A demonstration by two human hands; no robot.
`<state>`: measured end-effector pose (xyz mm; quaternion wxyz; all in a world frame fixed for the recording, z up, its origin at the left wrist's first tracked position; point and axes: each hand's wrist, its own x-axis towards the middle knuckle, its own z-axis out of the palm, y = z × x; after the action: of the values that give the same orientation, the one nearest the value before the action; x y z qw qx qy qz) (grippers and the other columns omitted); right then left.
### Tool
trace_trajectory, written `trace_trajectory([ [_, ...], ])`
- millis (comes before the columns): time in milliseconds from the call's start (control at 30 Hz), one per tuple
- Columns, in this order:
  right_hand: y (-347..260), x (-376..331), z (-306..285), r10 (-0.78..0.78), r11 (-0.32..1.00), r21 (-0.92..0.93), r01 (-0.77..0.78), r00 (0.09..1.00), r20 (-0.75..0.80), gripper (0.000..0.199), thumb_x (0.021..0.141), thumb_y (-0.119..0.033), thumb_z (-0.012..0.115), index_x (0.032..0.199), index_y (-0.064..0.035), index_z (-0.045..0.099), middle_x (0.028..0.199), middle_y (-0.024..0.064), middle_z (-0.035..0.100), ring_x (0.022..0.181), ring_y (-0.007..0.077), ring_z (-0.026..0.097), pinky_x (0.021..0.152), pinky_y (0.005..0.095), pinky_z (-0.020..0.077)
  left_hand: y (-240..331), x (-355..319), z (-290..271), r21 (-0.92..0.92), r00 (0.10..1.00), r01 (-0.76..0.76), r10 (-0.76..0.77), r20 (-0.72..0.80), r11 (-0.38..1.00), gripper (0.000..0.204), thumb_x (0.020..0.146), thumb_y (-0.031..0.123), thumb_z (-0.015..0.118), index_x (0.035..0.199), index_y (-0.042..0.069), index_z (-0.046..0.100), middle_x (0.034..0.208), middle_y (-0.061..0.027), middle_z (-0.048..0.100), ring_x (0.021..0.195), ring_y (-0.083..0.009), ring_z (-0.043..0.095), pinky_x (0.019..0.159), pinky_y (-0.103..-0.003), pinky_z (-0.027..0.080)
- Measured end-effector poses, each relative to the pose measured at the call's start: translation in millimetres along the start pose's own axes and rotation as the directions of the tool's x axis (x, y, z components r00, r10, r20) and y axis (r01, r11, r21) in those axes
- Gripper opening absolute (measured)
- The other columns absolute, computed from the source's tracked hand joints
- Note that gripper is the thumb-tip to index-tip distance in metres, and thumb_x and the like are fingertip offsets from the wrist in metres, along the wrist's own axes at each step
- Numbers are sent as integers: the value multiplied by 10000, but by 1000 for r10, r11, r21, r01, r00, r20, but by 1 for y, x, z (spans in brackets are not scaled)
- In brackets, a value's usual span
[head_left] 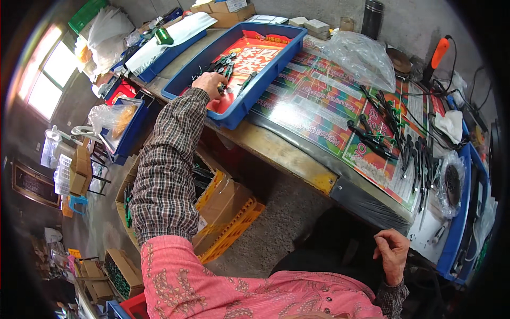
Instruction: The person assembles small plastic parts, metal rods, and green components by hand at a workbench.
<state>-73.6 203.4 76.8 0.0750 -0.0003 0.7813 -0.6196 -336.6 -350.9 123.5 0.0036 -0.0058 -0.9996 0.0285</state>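
Two hands are in view, and only the left hand [210, 84] is at the black plier-like tools [225, 63] in the blue tray [268, 80]. Its fingers bend down over the near end of that loose cluster, which spreads beyond the knuckles and slightly to the right, along the tray's length. The fingertips are partly hidden, so I cannot tell whether they have closed on a tool.

One separate tool [247, 82] lies just to the right of this hand, on the red printed sheet [260, 50] lining the tray. Its long axis slants from near left to far right, roughly in line with the tray's long sides, and its nearer end points back toward the person.

The right hand [392, 252] is well apart from the tray, just off the near edge of the counter [289, 154]. Its fingers are loosely curled, not fully closed, with nothing visible in them. It is much nearer to the black-handled tools [419, 165] bunched at the right of the counter, so the left arm is clearly the closer one to the tray.
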Motion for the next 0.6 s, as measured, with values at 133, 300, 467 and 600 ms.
trace_trajectory([
  [133, 1, -1, 0, 14, 1000, 3, -14, 1000, -8, 62, 852, 15, 609, 860, 71, 633, 751, 73, 592, 497, 108, 556, 429, 210, 428, -5, 15, 8, 56, 999, 0, 2, -39, 998, 491, 620, 129, 772, 1098, 178, 676, 1001, -142, 679, 980, -311, 636, 863, -405, 508],
  [300, -2, -2, 2, 33, 999, -4, -33, 999, -21, 57, 846, 18, 612, 855, 69, 635, 734, 69, 582, 495, 107, 556, 432, 210, 428, -22, 31, 21, 64, 998, 33, -30, -47, 997, 469, 662, 102, 749, 1121, 161, 674, 1028, -137, 677, 1002, -310, 630, 889, -398, 494],
  [467, -5, -3, 2, 4, 999, -34, -5, 1000, -28, 53, 842, 23, 608, 838, 71, 633, 725, 71, 578, 496, 107, 555, 437, 213, 424, -18, 30, 18, 34, 976, 63, -54, -209, 997, 378, 712, 138, 705, 1089, 153, 692, 1009, -151, 671, 968, -308, 635, 873, -401, 492],
  [600, -5, 2, 1, -32, 995, -95, 31, 999, -14, 45, 837, 23, 608, 831, 55, 638, 709, 64, 582, 496, 104, 557, 445, 222, 417, 8, 15, -3, -83, 898, 55, -85, -432, 995, 243, 789, 228, 645, 1020, 180, 705, 937, -144, 678, 896, -329, 651, 807, -443, 515],
])
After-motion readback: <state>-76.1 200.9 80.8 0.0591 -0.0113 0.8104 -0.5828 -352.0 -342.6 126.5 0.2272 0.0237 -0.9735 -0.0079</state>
